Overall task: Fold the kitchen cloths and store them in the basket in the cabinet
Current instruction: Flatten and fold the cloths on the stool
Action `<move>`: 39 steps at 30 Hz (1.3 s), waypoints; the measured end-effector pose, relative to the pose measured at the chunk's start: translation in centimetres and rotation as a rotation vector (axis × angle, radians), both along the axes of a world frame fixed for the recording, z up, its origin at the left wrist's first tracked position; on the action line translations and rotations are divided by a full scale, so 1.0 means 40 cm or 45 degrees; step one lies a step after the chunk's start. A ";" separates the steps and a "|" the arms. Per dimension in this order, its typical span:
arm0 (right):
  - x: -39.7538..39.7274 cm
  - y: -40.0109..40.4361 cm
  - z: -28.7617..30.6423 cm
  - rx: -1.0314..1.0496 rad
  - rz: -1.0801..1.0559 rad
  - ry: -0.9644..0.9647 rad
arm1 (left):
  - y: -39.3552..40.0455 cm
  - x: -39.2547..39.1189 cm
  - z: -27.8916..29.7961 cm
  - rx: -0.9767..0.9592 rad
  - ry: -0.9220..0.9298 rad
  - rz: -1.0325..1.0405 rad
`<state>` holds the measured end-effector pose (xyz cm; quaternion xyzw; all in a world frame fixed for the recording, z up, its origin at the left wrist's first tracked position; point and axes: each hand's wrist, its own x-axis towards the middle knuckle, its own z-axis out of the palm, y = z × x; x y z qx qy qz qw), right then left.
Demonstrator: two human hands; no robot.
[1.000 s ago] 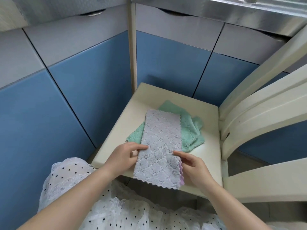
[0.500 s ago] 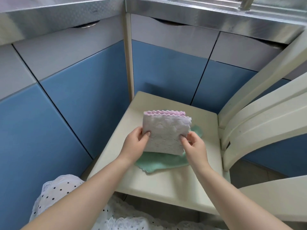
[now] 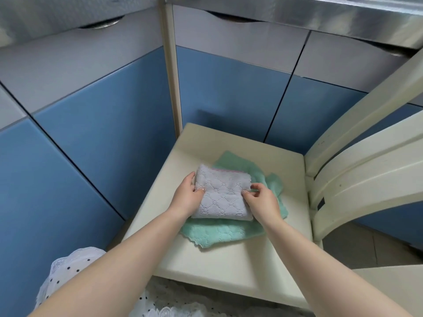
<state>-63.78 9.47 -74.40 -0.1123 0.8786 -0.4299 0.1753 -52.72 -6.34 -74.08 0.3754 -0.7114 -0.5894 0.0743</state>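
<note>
A grey quilted cloth (image 3: 223,195) with a pink edge lies folded into a small rectangle on top of a rumpled green cloth (image 3: 219,234). Both rest on the cream chair seat (image 3: 229,271). My left hand (image 3: 186,197) holds the grey cloth's left edge, thumb on top. My right hand (image 3: 263,202) pinches its right edge. No basket is in view.
Closed blue and grey cabinet doors (image 3: 103,124) fill the left and back, meeting at a cream corner post (image 3: 172,76). A steel counter edge (image 3: 297,12) runs along the top. The cream chair back (image 3: 366,170) stands at the right.
The long grey cloth was lifted off the chair, folded in half away from me, and laid back down on the green cloth. Both hands moved forward with it.
</note>
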 end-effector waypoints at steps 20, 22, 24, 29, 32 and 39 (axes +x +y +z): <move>0.016 -0.015 -0.042 0.718 0.652 0.620 | 0.024 -0.027 -0.064 -1.274 -0.492 -0.636; 0.014 -0.019 -0.033 0.713 0.678 0.575 | 0.025 -0.030 -0.057 -1.257 -0.492 -0.652; 0.011 -0.022 -0.014 0.658 0.661 0.543 | 0.026 -0.027 -0.046 -1.217 -0.468 -0.630; -0.011 0.024 0.030 0.366 0.207 0.306 | 0.011 0.025 -0.025 -1.017 -0.350 -0.343; -0.013 0.033 0.035 0.268 0.212 0.046 | 0.011 0.035 -0.010 -0.817 -0.307 -0.401; -0.018 0.017 0.057 -0.142 0.079 -0.250 | -0.002 0.004 0.024 -0.383 -0.019 -0.149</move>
